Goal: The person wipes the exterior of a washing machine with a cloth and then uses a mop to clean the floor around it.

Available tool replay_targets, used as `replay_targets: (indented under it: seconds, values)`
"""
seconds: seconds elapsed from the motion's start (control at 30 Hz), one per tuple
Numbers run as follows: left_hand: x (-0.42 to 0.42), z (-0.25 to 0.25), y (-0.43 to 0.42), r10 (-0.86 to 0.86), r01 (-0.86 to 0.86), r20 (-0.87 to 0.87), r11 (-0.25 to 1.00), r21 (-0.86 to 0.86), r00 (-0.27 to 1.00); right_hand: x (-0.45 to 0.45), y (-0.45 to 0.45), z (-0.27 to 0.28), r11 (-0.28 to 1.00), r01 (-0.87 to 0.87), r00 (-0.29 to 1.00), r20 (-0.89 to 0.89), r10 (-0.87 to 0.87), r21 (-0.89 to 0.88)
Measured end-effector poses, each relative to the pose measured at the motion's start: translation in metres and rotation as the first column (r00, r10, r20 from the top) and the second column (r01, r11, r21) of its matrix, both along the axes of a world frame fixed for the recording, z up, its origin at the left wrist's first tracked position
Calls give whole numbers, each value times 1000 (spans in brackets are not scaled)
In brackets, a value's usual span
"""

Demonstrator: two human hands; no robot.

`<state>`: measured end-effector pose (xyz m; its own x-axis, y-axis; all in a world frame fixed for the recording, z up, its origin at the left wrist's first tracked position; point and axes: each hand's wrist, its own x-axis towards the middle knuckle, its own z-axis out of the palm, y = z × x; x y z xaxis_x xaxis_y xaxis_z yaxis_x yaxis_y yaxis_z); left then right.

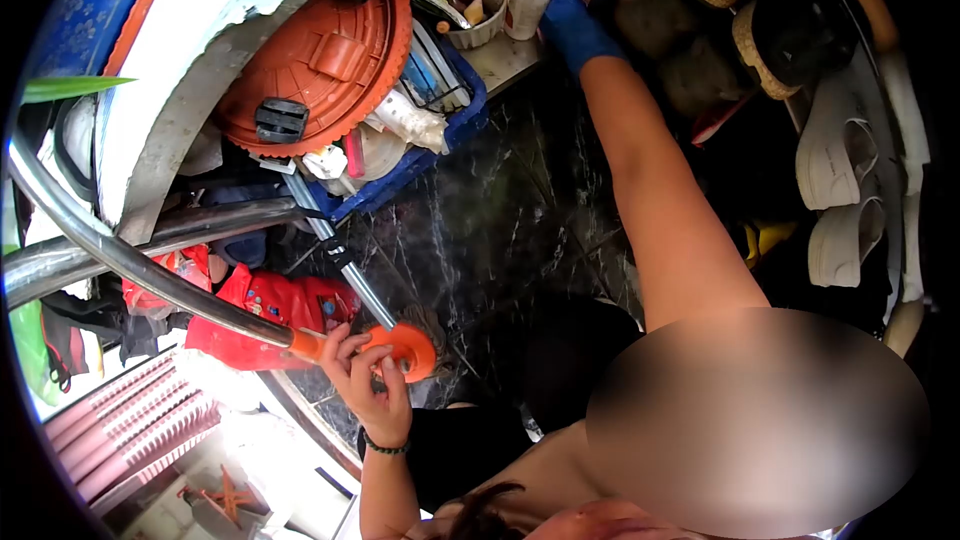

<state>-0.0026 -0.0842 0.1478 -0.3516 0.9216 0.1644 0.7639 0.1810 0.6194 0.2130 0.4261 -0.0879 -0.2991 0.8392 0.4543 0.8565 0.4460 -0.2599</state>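
The hands are apart: left hand [372, 385] by the mop [366, 290], blue-covered right hand [578, 32] beside a white bottle [529, 2], grips unclear. The mop's pole slants down-right from the blue basket [382, 194], along open floor [480, 210].

The glove [578, 35] is deep blue, and the bracelet [388, 447] is dark, nearly black. The mop [407, 350] pairs a bright orange disc with greyish strands; its pole [365, 287] is silver with black bands. A white bottle [528, 2] stands by the glove. The floor [460, 210] is black, streaked with white veins like marble. The round lid [325, 60] is orange-red, the clip [282, 120] on it black, and the crate [468, 118] blue. A blue box [92, 2] bears a paler flower pattern. The bag [255, 312] is red with small multicoloured spots. One pair of shoes [830, 160] is plain white; the soles [757, 52] of a black pair are speckled tan.
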Motion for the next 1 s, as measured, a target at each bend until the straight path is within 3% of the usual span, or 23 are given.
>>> replay_targets:
  seconds: [0.23,0.3,0.37,0.4,0.47,0.53,0.63,0.7,0.77,0.87,0.9,0.97,1.0]
  values:
    - [2,5,-1,-29,28,36,999,42,999,5,-12,-4,1000,-18,997,70,19,-15]
    - [9,5,1,-47,47,233,999,5,971,8,-13,-1,1000,-20,996,85,21,-18]
    - [20,19,26,-253,261,139,964,-44,957,8,-14,1,1000,-22,994,103,24,-21]
    - [30,25,43,-260,300,327,951,-76,908,7,-15,-1,999,-26,993,113,28,-21]
    - [51,40,105,-445,449,207,893,30,871,7,-16,-4,999,-36,991,130,38,-20]
    - [73,35,177,-521,522,-55,833,182,852,10,-14,-12,998,-56,985,163,57,-10]
    - [99,2,289,-366,462,-356,855,235,860,11,-13,-40,993,-106,971,219,91,55]
    - [103,-36,349,-155,373,-596,891,260,788,9,-18,-43,989,-88,966,254,55,120]
    - [102,-40,375,-400,356,-367,916,-185,840,3,-36,-18,984,-25,958,286,-28,179]
    - [102,-49,377,-442,450,-431,888,-90,787,3,-53,-12,988,59,968,234,-92,145]
    - [101,-51,377,-436,494,-487,869,-11,757,4,-56,-1,996,62,972,222,-74,60]
    - [94,-40,379,-423,474,-481,880,-19,768,6,-70,22,998,63,978,199,-56,-29]
    - [90,-30,380,-411,456,-473,890,-22,780,6,-85,33,985,34,987,161,-6,-170]
